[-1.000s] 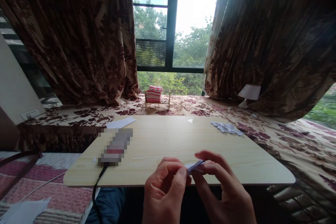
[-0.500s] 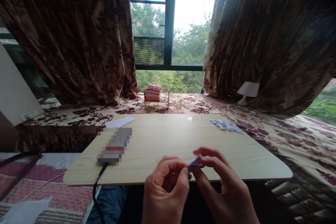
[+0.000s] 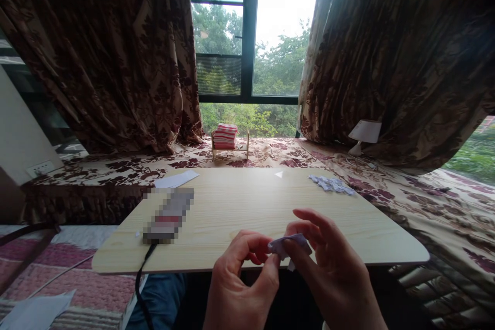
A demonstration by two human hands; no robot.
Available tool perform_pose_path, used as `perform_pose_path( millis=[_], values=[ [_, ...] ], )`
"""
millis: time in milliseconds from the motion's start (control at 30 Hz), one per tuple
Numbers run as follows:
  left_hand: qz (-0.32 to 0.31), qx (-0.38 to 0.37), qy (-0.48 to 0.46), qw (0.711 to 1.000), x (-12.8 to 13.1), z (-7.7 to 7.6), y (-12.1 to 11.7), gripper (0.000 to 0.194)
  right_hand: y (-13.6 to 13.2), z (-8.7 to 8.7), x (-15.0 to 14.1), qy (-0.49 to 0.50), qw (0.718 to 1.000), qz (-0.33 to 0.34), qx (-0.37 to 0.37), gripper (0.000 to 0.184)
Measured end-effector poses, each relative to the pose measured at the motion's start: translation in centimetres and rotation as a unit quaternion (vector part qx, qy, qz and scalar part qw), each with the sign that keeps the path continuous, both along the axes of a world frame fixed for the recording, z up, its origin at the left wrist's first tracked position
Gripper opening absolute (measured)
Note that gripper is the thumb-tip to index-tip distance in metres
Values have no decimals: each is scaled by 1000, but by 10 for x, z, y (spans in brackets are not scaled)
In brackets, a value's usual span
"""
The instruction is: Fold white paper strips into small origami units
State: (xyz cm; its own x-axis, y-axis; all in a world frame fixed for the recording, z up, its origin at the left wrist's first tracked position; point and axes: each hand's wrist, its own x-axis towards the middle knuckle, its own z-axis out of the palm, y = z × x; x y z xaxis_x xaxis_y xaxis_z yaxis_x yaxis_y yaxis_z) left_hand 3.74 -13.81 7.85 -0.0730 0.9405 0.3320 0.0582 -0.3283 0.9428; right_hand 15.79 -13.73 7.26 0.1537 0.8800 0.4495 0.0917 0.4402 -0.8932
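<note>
A small folded piece of pale purple-white paper [image 3: 286, 245] is held between both my hands just above the near edge of the light wooden table [image 3: 240, 203]. My left hand [image 3: 240, 283] pinches its left end with thumb and fingers curled. My right hand [image 3: 332, 273] grips its right side with thumb and forefinger, the other fingers raised. A pile of similar small folded paper pieces [image 3: 331, 184] lies at the table's far right.
A blurred flat device [image 3: 169, 215] with a black cable [image 3: 141, 289] lies on the table's left. A white paper sheet [image 3: 176, 179] and a tiny paper scrap [image 3: 279, 174] sit at the far edge. Behind are a patterned window seat, a small wooden rack [image 3: 230, 143], a lamp [image 3: 364, 133] and curtains.
The paper piece has turned from a thin edge-on strip to a broader face toward me. My hands have drawn slightly closer and lower.
</note>
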Motion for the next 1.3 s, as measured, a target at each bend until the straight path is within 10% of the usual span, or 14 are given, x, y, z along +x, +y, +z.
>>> perform_pose_path(
  millis=[867, 1300],
  values=[
    [-9, -80, -10, 997, -4, -7, 1, 21, 11, -20, 0, 53, 996, 66, -27, 30],
    [-97, -187, -40, 977, -16, -20, 32, 19, 29, -25, 18, -13, 981, 108, -159, 27]
  ],
)
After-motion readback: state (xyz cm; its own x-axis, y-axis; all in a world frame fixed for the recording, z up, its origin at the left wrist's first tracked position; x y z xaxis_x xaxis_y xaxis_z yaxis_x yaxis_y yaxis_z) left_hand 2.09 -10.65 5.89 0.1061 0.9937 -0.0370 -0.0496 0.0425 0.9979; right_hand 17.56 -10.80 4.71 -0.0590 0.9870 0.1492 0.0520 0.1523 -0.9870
